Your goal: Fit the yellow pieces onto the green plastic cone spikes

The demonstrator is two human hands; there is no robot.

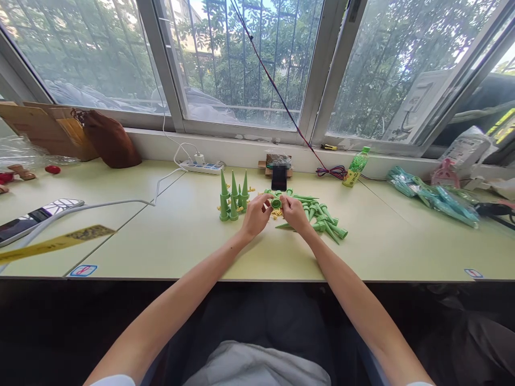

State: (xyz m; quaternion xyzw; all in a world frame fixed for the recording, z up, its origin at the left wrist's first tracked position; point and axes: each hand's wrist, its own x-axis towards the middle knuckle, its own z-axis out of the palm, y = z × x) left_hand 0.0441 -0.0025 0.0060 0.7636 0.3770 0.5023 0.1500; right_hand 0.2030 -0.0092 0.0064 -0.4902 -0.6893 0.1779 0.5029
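Between my hands is a green plastic watering spike [276,204], its round open end turned toward me. My left hand [256,215] pinches it from the left, and the fingers of my right hand [294,212] close on its right side. Small yellow valve pieces [277,214] lie just behind and below it, partly hidden by my hands. Left of my left hand, several green spikes [224,208] stand upright with yellow valves sticking out of their sides. A loose pile of green spikes [326,221] lies to the right of my right hand.
A phone [279,177] leans on a small box behind my hands. Along the back are a power strip [203,167], a bundled cable [332,172] and a green bottle [356,167]. Teal plastic packets [434,195] lie right; another phone [36,219] and a white cable [120,203] lie left.
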